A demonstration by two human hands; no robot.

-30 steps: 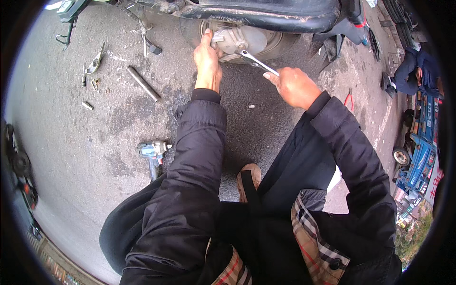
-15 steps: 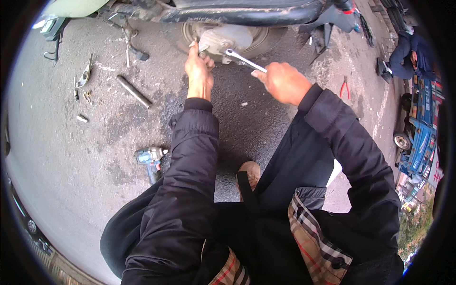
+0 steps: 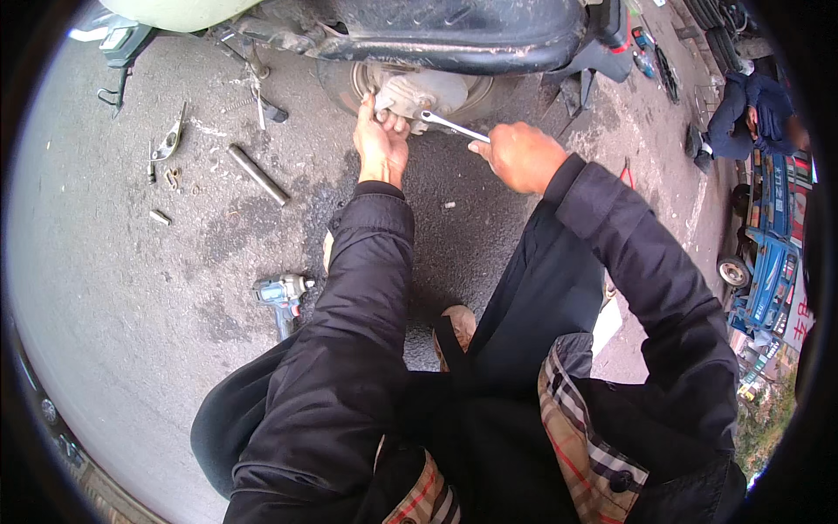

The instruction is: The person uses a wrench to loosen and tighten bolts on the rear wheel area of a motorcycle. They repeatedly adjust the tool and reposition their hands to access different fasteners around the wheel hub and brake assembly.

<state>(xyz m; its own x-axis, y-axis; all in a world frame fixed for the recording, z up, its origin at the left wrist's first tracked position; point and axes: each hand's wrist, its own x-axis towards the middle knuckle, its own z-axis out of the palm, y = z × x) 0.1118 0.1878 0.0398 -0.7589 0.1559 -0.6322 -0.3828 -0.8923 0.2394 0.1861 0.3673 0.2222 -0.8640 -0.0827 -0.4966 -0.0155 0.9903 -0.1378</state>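
Observation:
My right hand (image 3: 522, 159) grips a shiny ring-ended wrench (image 3: 456, 127) by its handle. The wrench's far end sits at the lower edge of the grey hub cover (image 3: 428, 92) on the scooter's wheel (image 3: 477, 94). Against that cover's left side, my left hand (image 3: 381, 144) has its fingers curled in, the index finger pointing up. Whatever those fingers hold, if anything, is hidden. Above the wheel spreads the scooter's dark, dirty body (image 3: 436, 35).
On the asphalt at left lie a ratchet-like tool (image 3: 170, 135), a metal tube (image 3: 258, 175), a small socket (image 3: 160, 217) and a blue cordless impact driver (image 3: 284, 297). Red-handled pliers (image 3: 627, 173) are at right, with a seated person (image 3: 758, 113) and blue vehicle (image 3: 772, 262) beyond.
The whole view has shifted slightly, showing more of the scooter's body. My left hand's lower fingers have moved closer to the wrench end. The wrench is still in my right hand.

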